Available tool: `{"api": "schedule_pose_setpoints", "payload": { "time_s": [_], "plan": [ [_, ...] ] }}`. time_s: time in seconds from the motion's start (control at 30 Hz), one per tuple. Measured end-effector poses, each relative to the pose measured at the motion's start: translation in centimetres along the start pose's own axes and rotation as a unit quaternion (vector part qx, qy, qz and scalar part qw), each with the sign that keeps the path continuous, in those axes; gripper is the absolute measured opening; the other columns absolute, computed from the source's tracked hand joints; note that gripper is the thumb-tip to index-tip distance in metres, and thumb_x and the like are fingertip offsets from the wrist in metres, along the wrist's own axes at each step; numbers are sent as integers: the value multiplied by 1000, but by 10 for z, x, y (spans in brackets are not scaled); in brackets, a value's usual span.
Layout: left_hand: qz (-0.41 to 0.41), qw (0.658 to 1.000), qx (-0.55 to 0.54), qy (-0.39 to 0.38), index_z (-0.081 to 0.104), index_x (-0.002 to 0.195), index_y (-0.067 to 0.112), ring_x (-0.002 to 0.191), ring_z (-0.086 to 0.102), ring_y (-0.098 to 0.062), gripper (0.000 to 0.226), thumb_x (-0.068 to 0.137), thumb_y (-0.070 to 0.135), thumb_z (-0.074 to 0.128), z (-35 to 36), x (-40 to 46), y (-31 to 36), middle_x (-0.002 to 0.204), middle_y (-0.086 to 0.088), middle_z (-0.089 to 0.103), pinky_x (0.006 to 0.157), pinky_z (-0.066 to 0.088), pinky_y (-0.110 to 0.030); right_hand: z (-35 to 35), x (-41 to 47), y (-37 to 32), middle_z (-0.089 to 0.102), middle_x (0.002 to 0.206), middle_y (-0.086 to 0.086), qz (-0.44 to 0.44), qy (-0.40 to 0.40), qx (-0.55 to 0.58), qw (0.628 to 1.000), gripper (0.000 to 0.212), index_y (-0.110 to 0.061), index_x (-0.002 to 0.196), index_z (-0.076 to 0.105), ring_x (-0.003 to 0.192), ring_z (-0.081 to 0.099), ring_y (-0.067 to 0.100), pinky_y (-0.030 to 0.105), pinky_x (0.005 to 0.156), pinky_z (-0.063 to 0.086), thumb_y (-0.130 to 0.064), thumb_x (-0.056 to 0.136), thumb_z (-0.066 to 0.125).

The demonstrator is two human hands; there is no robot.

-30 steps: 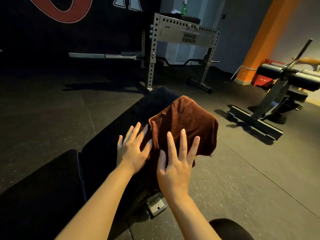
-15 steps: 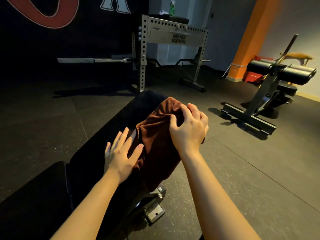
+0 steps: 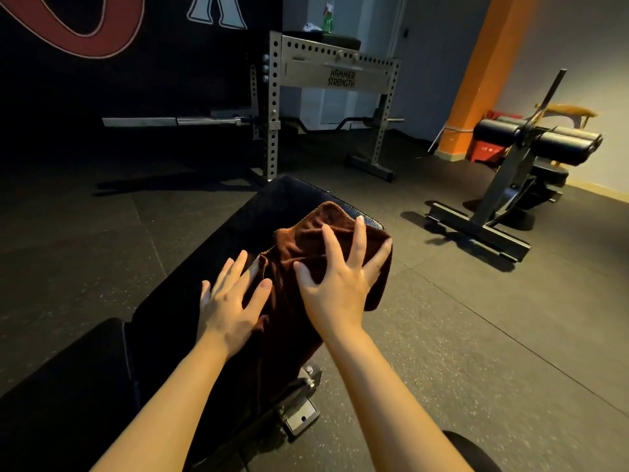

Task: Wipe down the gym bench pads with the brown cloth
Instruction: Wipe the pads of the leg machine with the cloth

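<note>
1. The brown cloth lies bunched on the long bench pad, toward the pad's far end, with its right side hanging over the pad's right edge and a long tail running back along that edge toward the person.
2. The right hand rests on top of the cloth with its fingers spread wide and nearly straight, pressing down rather than pinching. It grips nothing.
3. The left hand lies flat with straight, slightly spread fingers at the cloth's left edge. Its thumb touches the cloth, and the palm looks to be on the bare pad.
4. The cloth looks soft, light and limp: it shows deep folds and droops wherever the pad does not hold it up. It should crumple or slide under any push, so a flat palm over the thickest part of the bunch seems the best hold for wiping.
5. The overhanging right side could drag the cloth off the pad. Gathering that part up onto the pad before a stroke would likely help.
6. The pad surface looks smooth and firm, so the cloth should glide easily. It will probably need steady downward pressure to wipe instead of skating.
7. A second, shorter pad sits nearer the person than the long pad, with no cloth on it.
</note>
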State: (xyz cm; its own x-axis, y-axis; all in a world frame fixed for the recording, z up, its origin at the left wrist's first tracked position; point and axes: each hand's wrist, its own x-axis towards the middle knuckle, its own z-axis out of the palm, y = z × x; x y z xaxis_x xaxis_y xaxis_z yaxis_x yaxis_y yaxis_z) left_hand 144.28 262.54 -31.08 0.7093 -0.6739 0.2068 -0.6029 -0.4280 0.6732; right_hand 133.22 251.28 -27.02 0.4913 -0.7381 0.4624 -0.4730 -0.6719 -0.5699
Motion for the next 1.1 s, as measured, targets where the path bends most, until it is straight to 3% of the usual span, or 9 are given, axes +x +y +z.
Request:
{"api": "schedule_pose_setpoints", "payload": {
  "time_s": [0.1,0.23,0.33,0.43,0.63,0.73,0.87,1.0,1.1],
  "plan": [
    [10,999,-29,28,13,153,31,141,-2,7,94,71,78,9,2,-1,-4,165,11,14,122,-8,-37,-21,26,4,-4,165,-10,10,-33,-4,999,60,-39,144,44,148,-20,34,64,118,7,-50,90,65],
    [10,999,-36,24,6,144,39,141,-2,7,82,72,78,9,1,-2,-2,164,12,14,121,-10,-34,-32,47,7,16,162,-8,4,-51,-46,998,55,-43,139,46,146,6,33,62,111,30,-58,88,62],
    [7,999,-29,15,2,140,42,142,-5,7,78,71,78,7,1,-2,-2,164,13,11,120,-12,-33,-34,53,9,11,164,-5,-6,-70,-98,993,61,-45,146,36,145,12,37,59,109,35,-64,90,53],
    [5,1000,-24,1,1,140,41,142,-8,7,81,69,79,4,1,-1,-3,164,14,8,119,-13,-33,-34,51,7,-7,166,-1,-12,-76,-177,981,68,-40,154,19,145,9,43,61,111,30,-65,95,41],
    [3,1000,-12,6,15,153,35,139,-8,9,99,67,82,2,2,1,-4,162,19,4,119,-13,-34,-23,30,-13,-28,162,-1,-65,-90,-253,961,76,-37,157,-4,146,-26,42,78,108,-1,-70,95,23],
    [-9,998,-59,-20,12,136,54,137,-8,11,85,62,96,5,-1,-3,-2,153,26,2,117,-15,-30,-12,-12,-10,-11,166,4,-149,-43,-221,963,75,-37,157,11,149,-17,39,76,107,-10,-72,92,25],
    [-8,998,-56,9,9,133,51,139,-3,9,50,85,66,12,1,-4,-1,158,19,13,121,-13,-38,-10,-30,8,44,154,2,-278,-94,-252,922,65,-33,140,54,149,23,36,80,106,-5,-71,91,32],
    [-2,999,-31,12,16,134,59,141,-4,10,66,73,78,0,3,-4,-7,151,31,6,119,-14,-45,-35,19,7,20,164,-6,-231,-137,-295,917,71,-44,150,31,153,-2,28,79,102,-14,-79,89,27],
    [0,998,-53,28,21,134,60,142,-1,9,66,73,78,1,4,-3,-10,153,30,10,120,-13,-46,-48,49,12,11,166,-9,-213,-147,-294,920,70,-46,153,23,153,-6,24,73,113,1,-77,90,28]
  ]
}}
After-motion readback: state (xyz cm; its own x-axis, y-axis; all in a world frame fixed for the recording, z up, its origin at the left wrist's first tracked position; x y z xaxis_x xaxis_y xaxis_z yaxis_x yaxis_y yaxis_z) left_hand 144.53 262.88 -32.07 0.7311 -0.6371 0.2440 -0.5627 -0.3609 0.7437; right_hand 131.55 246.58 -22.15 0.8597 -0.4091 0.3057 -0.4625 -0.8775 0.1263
